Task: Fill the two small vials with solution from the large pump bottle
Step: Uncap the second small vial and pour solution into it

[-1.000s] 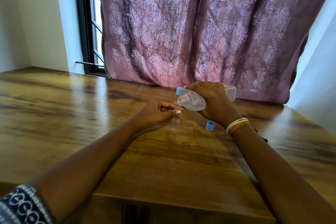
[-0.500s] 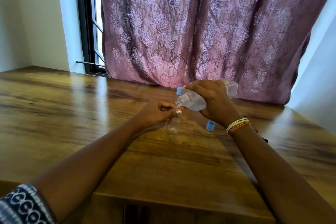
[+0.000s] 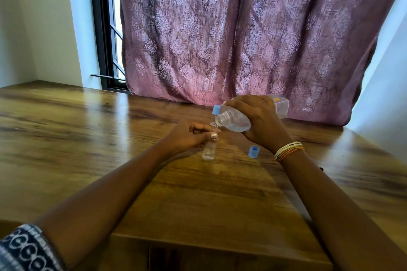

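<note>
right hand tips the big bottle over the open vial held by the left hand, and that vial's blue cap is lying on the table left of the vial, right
Not quite. In the head view the loose blue cap lies to the right of the open vial, near the right hand tipping the big bottle. The left hand does hold that vial.

- Daylight comes in through the window at upper left, and the curtain glows pink where it backs onto it.
- Pale glare streaks the table toward its far left edge.
- Soft arm shadows fall near the front edge.
- Wide-angle bending bows the walls at the sides.
- Focus is mildly soft throughout.
</note>
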The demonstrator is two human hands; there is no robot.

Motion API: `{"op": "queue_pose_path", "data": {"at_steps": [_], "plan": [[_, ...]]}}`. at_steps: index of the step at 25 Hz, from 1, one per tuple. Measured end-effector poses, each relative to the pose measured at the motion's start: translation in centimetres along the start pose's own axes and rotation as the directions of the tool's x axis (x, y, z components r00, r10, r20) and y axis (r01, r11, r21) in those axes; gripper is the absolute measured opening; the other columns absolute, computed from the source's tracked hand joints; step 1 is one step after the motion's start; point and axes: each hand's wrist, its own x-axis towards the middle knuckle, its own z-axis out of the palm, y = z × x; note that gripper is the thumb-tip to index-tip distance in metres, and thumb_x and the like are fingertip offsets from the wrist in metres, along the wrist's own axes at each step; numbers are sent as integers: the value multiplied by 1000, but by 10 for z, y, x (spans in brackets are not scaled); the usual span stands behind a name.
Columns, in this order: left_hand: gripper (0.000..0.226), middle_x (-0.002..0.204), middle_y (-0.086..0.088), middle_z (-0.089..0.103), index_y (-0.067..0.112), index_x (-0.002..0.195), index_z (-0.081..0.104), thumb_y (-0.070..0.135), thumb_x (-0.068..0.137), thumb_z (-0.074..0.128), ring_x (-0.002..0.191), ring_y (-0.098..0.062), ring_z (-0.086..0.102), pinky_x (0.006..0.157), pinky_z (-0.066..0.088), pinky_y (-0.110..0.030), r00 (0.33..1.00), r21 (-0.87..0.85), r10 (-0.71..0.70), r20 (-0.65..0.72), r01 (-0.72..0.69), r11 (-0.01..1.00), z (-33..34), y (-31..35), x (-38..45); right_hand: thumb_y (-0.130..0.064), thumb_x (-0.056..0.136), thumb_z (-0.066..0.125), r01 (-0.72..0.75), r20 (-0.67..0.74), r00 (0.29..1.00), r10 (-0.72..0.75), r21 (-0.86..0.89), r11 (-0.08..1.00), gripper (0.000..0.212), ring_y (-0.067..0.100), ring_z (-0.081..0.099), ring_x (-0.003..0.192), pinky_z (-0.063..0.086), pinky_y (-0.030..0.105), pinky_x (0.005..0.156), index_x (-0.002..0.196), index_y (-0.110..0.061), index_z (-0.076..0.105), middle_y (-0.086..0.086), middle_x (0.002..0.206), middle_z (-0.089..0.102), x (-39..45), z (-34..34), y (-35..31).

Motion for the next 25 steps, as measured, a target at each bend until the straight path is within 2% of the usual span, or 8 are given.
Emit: {"op": "queue_pose_path", "data": {"at_steps": [8,12,16,21,25], "plan": [[28,102,-20,72,-3,111,68,7,85,65,99,-35,67,89,56,-42,1000,-23,-30,-9,30,999,1,-1,2,-23,76,71,-1,-16,1000,1,13,1000,50,21,59,113,42,54,88,124,-30,58,-6,121,63,0,-1,0],[28,101,-20,73,1,110,69,10,84,67,98,-33,69,86,57,-38,999,-23,-38,-15,37,999,1,-2,2,-22,77,70,-5,-9,1000,5,3,1000,50,21,58,114,41,54,88,124,-30,56,-6,121,63,0,-1,0],[25,100,-17,74,4,107,71,12,84,68,98,-33,69,88,56,-41,998,-26,-52,-17,52,998,1,-3,2,-25,78,66,6,-21,1000,-6,9,1000,47,22,59,112,41,54,87,124,-30,56,-5,120,63,0,-1,-2],[28,100,-15,74,0,110,69,10,85,67,91,-24,70,80,59,-29,999,-14,-49,-7,49,999,2,0,1,-24,77,69,3,-10,1000,-3,3,1000,50,22,58,112,41,54,88,125,-30,55,-4,121,63,0,0,-1],[30,101,-18,73,0,111,68,12,84,67,99,-31,69,88,57,-38,998,-23,-68,-1,68,997,0,-1,1,-25,78,69,-1,1,1000,1,-2,1000,50,21,58,113,40,54,89,126,-29,56,-4,122,62,0,-1,0]]}}
